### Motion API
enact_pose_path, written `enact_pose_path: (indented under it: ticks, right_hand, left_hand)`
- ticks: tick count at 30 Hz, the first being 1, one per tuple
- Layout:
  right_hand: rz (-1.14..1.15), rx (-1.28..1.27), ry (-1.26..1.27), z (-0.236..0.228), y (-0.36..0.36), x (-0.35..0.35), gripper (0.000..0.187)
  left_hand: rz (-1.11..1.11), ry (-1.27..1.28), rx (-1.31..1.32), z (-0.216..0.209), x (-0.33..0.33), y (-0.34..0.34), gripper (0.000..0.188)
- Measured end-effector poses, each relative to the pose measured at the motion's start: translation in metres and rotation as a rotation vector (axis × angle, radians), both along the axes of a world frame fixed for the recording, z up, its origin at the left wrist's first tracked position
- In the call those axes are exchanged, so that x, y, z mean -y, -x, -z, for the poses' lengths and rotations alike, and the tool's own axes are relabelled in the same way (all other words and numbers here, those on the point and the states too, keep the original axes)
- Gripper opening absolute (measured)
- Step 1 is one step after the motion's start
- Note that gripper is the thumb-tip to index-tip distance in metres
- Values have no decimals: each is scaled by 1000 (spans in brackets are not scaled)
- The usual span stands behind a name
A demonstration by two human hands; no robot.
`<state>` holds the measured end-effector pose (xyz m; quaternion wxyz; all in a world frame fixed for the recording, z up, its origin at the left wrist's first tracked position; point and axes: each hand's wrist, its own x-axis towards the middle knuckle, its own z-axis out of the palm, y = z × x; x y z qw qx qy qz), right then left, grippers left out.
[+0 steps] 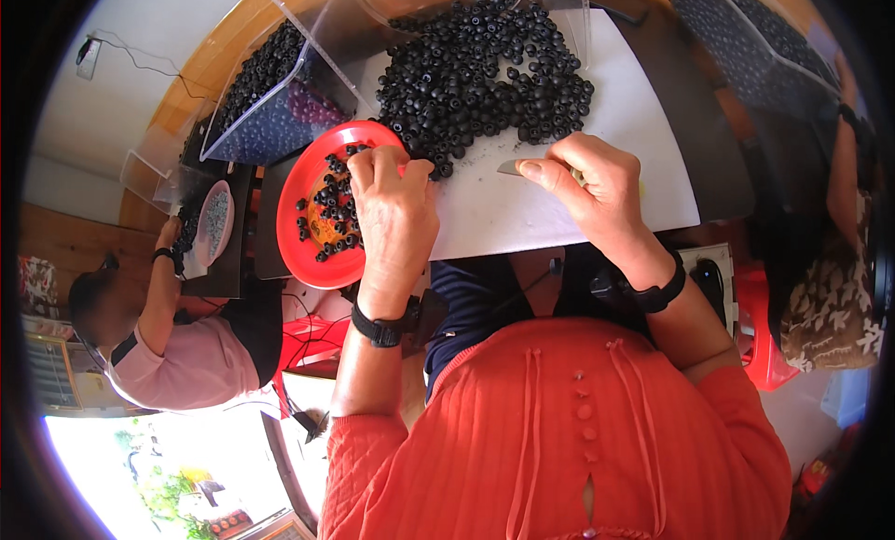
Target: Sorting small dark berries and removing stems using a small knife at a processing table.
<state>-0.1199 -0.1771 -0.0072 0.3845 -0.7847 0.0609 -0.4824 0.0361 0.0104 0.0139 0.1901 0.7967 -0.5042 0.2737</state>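
My left hand (pixel 396 209) is over the right side of a round red plate (pixel 293 200), its fingers curled down and pressed together; what they hold, if anything, is hidden. Several small black ring-like pieces (pixel 332 197) with holes lie in the plate, and some are by my left fingertips. To the right, my right hand (pixel 597 181) is closed around a small knife, whose short metal blade (pixel 508 167) points left past my thumb. Beyond both hands a big heap of the black pieces (pixel 485 83) spreads over a white board (pixel 643 130).
Clear plastic bins of black pieces stand at the far left (pixel 270 121) and far right (pixel 746 41). On the left, a co-worker (pixel 186 349) reaches toward a pale oval tray (pixel 216 225). Another person's arm (pixel 844 167) shows at the right edge.
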Motion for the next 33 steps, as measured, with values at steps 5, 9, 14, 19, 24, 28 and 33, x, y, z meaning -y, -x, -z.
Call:
enact_pose_path:
  ticks: [5, 9, 14, 19, 24, 28, 33]
  right_hand:
    - [15, 21, 1, 0, -2, -1, 30]
    - [34, 6, 19, -2, 0, 0, 30]
    - [51, 20, 28, 1, 0, 1, 32]
    - [48, 73, 60, 4, 1, 4, 42]
    - [45, 106, 84, 6, 0, 5, 46]
    - [35, 139, 100, 5, 1, 5, 45]
    - [10, 154, 99, 4, 2, 4, 44]
  left_hand:
    - [0, 4, 22, 9, 6, 0, 26]
    - [47, 0, 49, 10, 6, 5, 17]
    - [112, -71, 134, 7, 10, 10, 18]
    - [121, -92, 132, 6, 15, 11, 23]
    - [217, -13, -182, 9, 17, 32, 35]
    - [130, 135, -356, 11, 11, 46, 34]
    - [-1, 221, -494, 13, -1, 57, 29]
